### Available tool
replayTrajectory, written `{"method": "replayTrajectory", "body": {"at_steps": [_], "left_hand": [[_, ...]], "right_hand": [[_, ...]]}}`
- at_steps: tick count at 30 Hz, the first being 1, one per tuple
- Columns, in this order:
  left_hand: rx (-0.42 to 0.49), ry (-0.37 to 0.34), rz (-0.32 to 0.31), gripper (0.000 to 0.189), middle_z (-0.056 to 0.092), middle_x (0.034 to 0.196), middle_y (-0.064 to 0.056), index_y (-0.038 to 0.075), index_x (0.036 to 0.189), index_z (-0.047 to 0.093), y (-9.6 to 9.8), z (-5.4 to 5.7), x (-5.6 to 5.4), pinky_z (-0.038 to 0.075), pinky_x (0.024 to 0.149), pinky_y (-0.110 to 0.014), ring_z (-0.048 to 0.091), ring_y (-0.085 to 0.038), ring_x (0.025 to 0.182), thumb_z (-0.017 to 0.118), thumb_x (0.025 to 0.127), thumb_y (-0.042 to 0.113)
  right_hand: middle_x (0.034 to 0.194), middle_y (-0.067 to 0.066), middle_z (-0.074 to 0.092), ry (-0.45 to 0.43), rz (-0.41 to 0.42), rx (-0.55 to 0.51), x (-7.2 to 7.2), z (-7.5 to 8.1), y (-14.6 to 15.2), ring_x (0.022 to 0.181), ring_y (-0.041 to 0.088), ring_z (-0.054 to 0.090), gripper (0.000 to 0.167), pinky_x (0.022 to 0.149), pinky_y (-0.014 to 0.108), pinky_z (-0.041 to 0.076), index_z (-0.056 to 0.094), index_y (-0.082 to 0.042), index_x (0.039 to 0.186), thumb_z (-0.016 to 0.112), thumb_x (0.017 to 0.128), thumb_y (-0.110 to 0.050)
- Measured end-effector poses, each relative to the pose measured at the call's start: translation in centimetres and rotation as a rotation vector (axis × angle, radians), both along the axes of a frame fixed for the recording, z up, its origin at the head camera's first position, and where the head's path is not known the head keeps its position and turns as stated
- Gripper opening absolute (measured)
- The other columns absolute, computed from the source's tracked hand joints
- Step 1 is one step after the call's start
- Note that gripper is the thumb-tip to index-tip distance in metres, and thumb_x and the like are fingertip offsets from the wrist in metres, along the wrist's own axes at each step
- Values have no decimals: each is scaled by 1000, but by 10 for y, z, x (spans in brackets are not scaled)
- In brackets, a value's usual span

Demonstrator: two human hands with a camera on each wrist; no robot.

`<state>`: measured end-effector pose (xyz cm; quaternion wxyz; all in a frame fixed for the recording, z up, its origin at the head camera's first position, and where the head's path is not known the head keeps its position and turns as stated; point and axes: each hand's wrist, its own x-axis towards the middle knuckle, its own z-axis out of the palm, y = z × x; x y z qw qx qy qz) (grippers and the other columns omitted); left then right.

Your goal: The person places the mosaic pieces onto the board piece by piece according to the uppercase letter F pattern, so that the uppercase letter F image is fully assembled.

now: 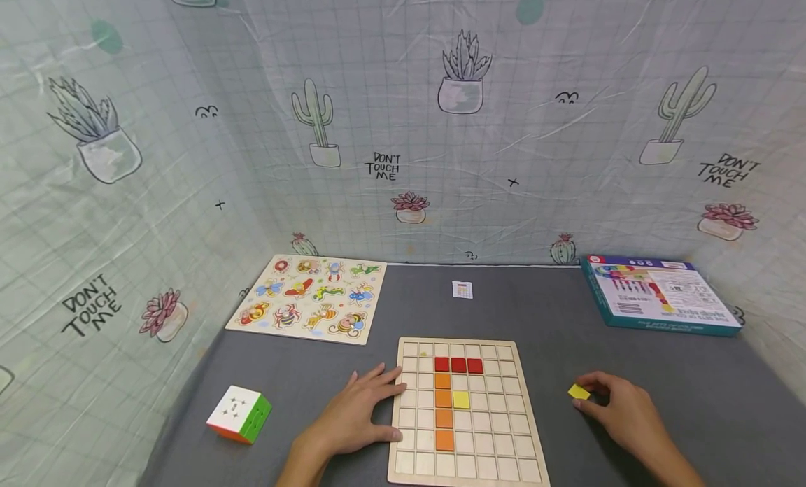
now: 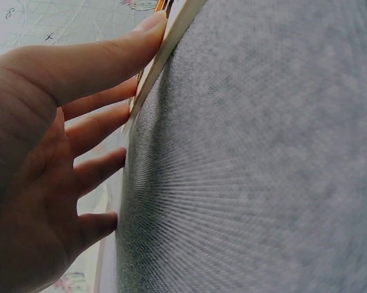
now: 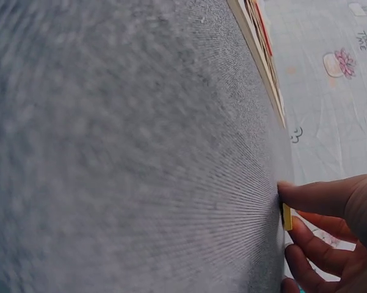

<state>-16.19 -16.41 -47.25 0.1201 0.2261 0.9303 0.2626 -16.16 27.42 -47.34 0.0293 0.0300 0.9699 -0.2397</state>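
Note:
A wooden grid board [image 1: 504,466] lies on the grey table, seen from the head. Three red tiles [image 1: 459,365] form a row near its top, with a column of several orange tiles [image 1: 444,418] below the leftmost. One yellow tile [image 1: 461,400] sits right of that column. Fingers spread, my left hand [image 1: 352,417] touches the board's left edge; the left wrist view shows the thumb [image 2: 110,61] against its side. To the right of the board, my right hand [image 1: 626,410] pinches another yellow tile [image 1: 578,392] between thumb and fingers, at the table surface [image 3: 171,183].
A puzzle cube [image 1: 239,413] stands left of my left hand. Behind it lies an insect picture puzzle board [image 1: 308,298]. A small printed card [image 1: 462,290] lies at the back middle, and a flat teal box [image 1: 661,294] at the back right. Patterned cloth walls [image 1: 403,123] enclose the table.

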Motion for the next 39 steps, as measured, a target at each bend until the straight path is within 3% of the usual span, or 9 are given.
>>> {"method": "replayTrajectory", "body": {"at_steps": [13, 21, 39], "left_hand": [[4, -3, -4, 71, 47, 161, 1, 22, 141, 63, 0, 0, 0, 21, 119, -76, 35, -36, 154, 86, 77, 43], [5, -6, -6, 72, 47, 161, 2, 22, 141, 63, 0, 1, 0, 22, 118, -77, 35, -36, 154, 87, 77, 43], [-1, -5, -6, 72, 48, 160, 1, 22, 141, 63, 0, 2, 0, 22, 118, -77, 36, -36, 154, 87, 77, 43]], "right_hand": [[96, 5, 78, 32, -4, -33, 1, 6, -7, 82, 16, 69, 22, 70, 39, 54, 79, -13, 99, 84, 82, -26], [105, 4, 77, 58, 28, -170, 4, 15, -26, 73, -5, 66, 23, 65, 18, 53, 81, -16, 102, 86, 80, -22], [106, 2, 77, 65, 119, -375, 5, 12, -95, 78, -3, 68, 17, 72, 17, 57, 82, -16, 95, 86, 78, -13]]}}
